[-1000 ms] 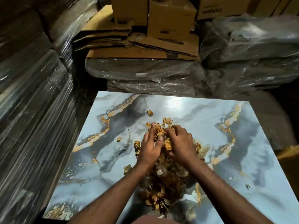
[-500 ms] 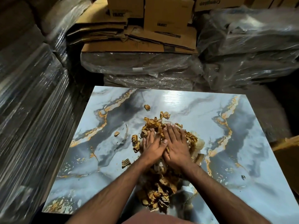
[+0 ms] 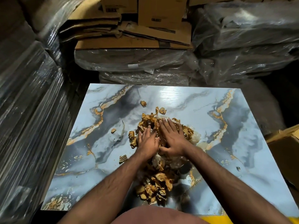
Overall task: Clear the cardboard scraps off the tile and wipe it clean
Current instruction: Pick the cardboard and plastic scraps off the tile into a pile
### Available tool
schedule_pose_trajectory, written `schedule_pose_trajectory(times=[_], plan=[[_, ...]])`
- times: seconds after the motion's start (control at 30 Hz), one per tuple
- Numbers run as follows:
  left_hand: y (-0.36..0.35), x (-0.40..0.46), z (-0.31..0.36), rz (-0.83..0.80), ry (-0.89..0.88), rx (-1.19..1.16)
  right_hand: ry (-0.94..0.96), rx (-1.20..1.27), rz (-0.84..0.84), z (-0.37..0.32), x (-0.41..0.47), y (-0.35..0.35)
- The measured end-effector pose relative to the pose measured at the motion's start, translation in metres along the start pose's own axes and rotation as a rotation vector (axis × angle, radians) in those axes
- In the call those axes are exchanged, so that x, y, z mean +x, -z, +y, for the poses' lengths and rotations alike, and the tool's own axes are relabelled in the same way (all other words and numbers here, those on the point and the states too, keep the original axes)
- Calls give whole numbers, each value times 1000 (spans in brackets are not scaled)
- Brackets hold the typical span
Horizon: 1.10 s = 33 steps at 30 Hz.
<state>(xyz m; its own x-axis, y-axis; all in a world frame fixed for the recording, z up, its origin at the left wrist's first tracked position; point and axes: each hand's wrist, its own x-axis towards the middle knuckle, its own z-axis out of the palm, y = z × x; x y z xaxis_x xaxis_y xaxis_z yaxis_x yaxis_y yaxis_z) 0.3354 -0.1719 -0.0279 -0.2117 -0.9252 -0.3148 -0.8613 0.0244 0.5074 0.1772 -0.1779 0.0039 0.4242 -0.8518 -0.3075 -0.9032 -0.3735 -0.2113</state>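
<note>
- Against the picture from one second ago, the left hand [image 3: 148,140] and right hand [image 3: 172,139] no longer curl their fingers into the far end of the scrap pile [image 3: 155,159]; both now lie flat, palms down, on its middle, fingers straight and slightly spread.
- Half a second ago they already lay flat side by side; since then the two have stayed on the heap, the right thumb lying close to the left hand's edge.
- The tile [image 3: 202,110], marbled blue-grey with gold veins, bears the pile along its centre line, from beyond the fingertips down to its near edge.
- Left of the pile, loose scraps keep their places: a ribbed scrap [image 3: 123,158] near the left wrist, a small chip [image 3: 113,130] farther up, a single piece [image 3: 143,103] beyond the pile's far end.
- Right of the pile, a tiny dark fleck [image 3: 237,168] lies well apart from the heap.
- Crumpled clear film [image 3: 195,137] shows at the pile's right flank; how far it runs beneath the scraps cannot be told.
- What lies under the palms is hidden.
- The tile's near edge is cut off by the person's body, and its right corner by the frame.
</note>
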Motion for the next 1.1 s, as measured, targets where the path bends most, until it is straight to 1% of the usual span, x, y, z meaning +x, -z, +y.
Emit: schedule_pose_trajectory(times=[0.1,0.2,0.3,0.37,0.5,0.57,0.63,0.77,0.87,1.1], plan=[[-1,3,0,47,10,11,-30,52,129,0,-6,9],[-2,4,0,96,4,13,-94,0,240,-2,-13,12],[0,2,-2,154,-21,-17,-55,-12,306,-5,-18,8],[5,1,-2,214,-57,-42,-33,49,366,-7,-22,8],[15,-5,-4,262,-158,-82,12,133,579,-10,-24,17],[17,-7,-4,288,-182,-109,20,169,687,-11,-26,18],[20,-11,-1,302,-195,-133,17,187,756,-15,-30,19],[22,-22,-2,345,-218,-186,16,201,815,-23,-42,12],[21,-32,-6,366,-237,-216,-14,190,801,-25,-55,1],[12,-53,-19,366,-277,-179,-96,205,786,-35,-83,-12]])
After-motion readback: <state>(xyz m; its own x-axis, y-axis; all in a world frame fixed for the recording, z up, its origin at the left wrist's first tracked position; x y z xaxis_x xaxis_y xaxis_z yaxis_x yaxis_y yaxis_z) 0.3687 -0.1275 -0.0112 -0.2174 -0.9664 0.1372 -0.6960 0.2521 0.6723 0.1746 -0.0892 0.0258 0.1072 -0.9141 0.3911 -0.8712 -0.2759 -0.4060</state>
